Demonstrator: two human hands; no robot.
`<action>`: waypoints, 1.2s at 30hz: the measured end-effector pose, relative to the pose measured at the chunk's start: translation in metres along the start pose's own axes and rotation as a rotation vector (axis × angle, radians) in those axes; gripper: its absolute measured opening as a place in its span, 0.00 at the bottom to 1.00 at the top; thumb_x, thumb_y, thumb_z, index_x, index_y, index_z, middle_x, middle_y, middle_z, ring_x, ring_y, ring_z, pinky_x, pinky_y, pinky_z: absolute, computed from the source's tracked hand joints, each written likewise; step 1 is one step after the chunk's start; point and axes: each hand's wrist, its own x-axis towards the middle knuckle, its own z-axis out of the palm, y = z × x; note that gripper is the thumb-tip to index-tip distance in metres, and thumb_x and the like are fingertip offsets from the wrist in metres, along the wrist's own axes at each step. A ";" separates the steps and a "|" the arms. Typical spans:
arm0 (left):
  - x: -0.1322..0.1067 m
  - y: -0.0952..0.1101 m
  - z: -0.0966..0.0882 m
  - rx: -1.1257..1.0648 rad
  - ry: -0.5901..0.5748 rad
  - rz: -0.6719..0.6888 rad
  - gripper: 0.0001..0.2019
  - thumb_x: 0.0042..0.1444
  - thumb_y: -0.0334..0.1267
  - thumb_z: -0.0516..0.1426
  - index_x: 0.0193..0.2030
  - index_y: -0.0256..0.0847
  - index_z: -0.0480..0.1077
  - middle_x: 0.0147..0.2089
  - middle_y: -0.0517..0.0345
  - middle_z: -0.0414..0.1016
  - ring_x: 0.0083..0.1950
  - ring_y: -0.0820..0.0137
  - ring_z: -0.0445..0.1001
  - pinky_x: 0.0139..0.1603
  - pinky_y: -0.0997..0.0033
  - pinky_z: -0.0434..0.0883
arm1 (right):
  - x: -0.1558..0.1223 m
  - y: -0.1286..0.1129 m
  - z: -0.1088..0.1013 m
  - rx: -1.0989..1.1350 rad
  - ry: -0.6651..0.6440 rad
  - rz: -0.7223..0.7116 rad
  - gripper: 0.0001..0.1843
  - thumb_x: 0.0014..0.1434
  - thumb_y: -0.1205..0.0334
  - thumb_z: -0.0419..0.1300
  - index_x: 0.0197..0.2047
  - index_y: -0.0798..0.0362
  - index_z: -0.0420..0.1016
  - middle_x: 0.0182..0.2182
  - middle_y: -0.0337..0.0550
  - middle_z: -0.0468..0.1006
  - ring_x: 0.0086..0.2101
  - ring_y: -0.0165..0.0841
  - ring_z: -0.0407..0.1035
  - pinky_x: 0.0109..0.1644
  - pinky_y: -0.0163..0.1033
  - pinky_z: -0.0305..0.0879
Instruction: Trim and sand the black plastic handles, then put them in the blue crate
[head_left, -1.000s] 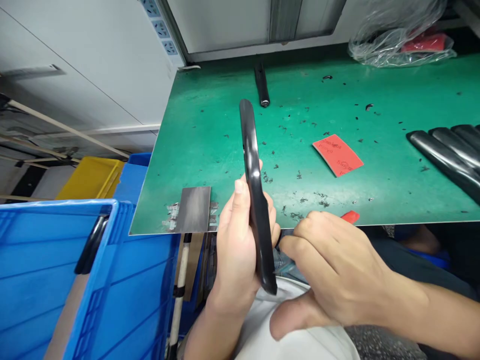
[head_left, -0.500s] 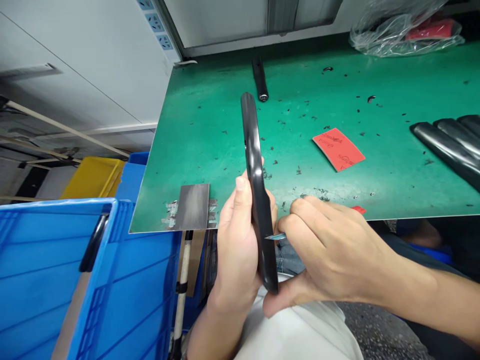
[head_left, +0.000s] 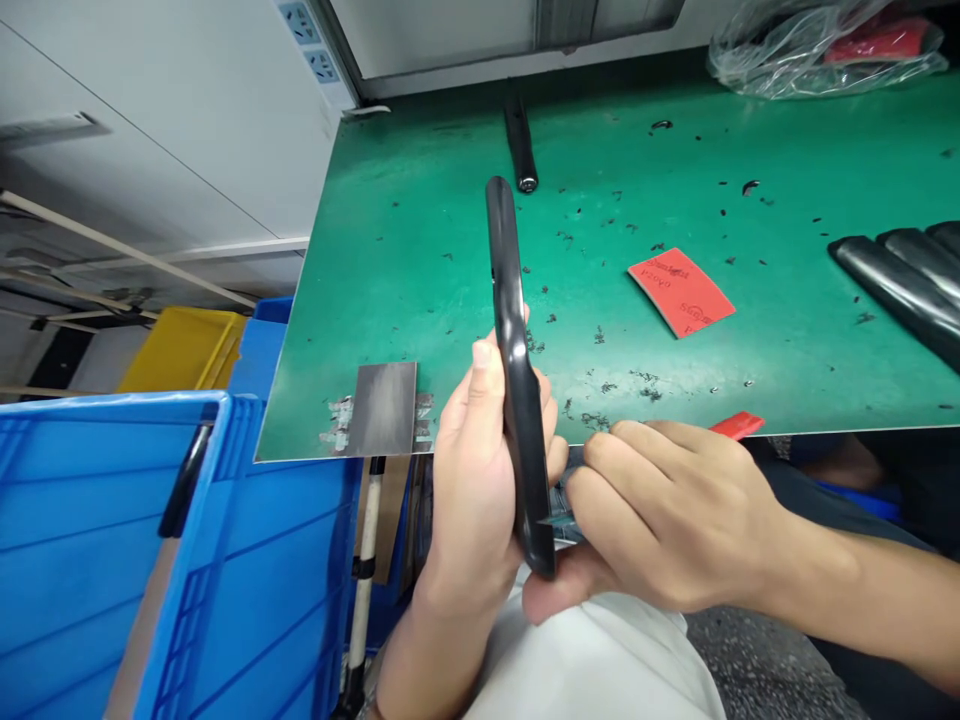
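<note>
A long, slightly curved, glossy black plastic handle (head_left: 517, 370) stands nearly upright in front of me, over the table's front edge. My left hand (head_left: 480, 450) is wrapped round its lower half, thumb along the near side. My right hand (head_left: 667, 510) is closed on a small knife, whose thin blade (head_left: 559, 520) touches the handle's right edge near the lower end. The right thumb lies at the handle's bottom tip. A red strip (head_left: 739, 425) sticks out behind the right knuckles; whether it belongs to the knife I cannot tell.
The green table (head_left: 420, 250) carries scattered black shavings, a red note (head_left: 682, 290), another black part (head_left: 520, 150) and a taped grey plate (head_left: 384, 410). Several black handles (head_left: 907, 290) lie at right. A clear plastic bag (head_left: 780, 60) sits behind. Blue crates (head_left: 255, 540) stand at left.
My right hand has slid the blade a little down along the handle's edge. More of the red strip shows behind the hand. The left hand's hold looks unchanged.
</note>
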 end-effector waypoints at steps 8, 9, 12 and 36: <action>0.001 0.005 0.003 -0.039 0.061 0.012 0.17 0.74 0.52 0.53 0.56 0.46 0.76 0.26 0.70 0.46 0.17 0.81 0.45 0.13 0.84 0.53 | -0.004 -0.007 0.004 0.030 0.112 -0.021 0.22 0.75 0.58 0.51 0.25 0.46 0.64 0.19 0.36 0.58 0.22 0.34 0.49 0.24 0.45 0.43; 0.000 0.006 0.004 -0.032 0.077 0.020 0.16 0.74 0.52 0.53 0.55 0.46 0.76 0.26 0.70 0.47 0.17 0.81 0.46 0.13 0.84 0.53 | -0.004 -0.007 0.005 0.028 0.127 -0.033 0.22 0.73 0.62 0.50 0.25 0.47 0.64 0.19 0.36 0.58 0.22 0.34 0.48 0.24 0.45 0.42; 0.000 0.007 0.008 -0.022 0.140 0.008 0.15 0.73 0.52 0.54 0.53 0.47 0.76 0.25 0.70 0.51 0.16 0.82 0.48 0.13 0.84 0.56 | -0.005 -0.007 0.007 0.024 0.133 -0.088 0.18 0.68 0.68 0.53 0.25 0.48 0.68 0.19 0.36 0.61 0.21 0.32 0.49 0.23 0.44 0.42; 0.001 0.047 -0.060 1.417 -0.800 1.466 0.22 0.70 0.25 0.57 0.69 0.29 0.69 0.70 0.40 0.74 0.72 0.49 0.71 0.72 0.37 0.70 | 0.010 0.005 -0.030 0.186 0.202 0.138 0.32 0.72 0.35 0.52 0.29 0.53 0.72 0.22 0.36 0.65 0.24 0.30 0.58 0.25 0.41 0.50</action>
